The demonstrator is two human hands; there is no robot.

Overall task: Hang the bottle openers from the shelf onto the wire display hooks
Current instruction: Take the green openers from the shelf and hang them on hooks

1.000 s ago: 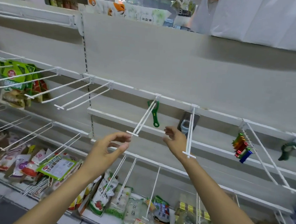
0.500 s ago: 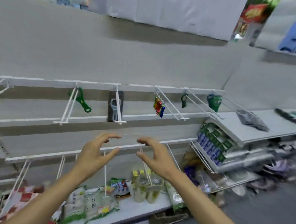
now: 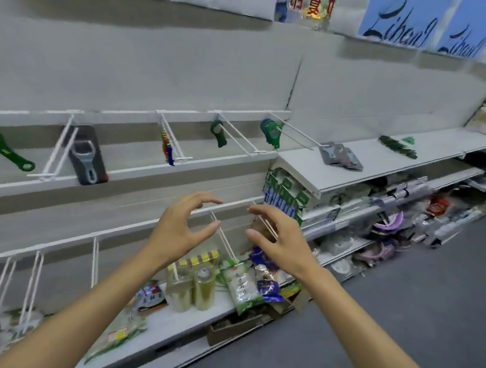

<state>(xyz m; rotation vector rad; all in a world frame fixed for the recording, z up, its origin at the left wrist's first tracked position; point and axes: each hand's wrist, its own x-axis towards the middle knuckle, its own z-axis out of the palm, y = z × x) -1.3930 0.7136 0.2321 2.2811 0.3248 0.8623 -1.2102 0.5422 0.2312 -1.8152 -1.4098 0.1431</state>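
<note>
Both the left hand (image 3: 182,231) and the right hand (image 3: 282,239) hang spread and hold nothing, fingers loosely arched, so the step is likely a fetch: reach toward two o'clock for the carded bottle openers (image 3: 340,157) lying flat on the shelf (image 3: 385,161), and pinch one card by its top so the hole stays free. The green openers (image 3: 398,147) lie farther along the shelf, well apart. The white wire hooks (image 3: 240,141) jut out at twelve o'clock, so swing below their tips; the aisle floor (image 3: 399,307) at four o'clock gives open room.
</note>
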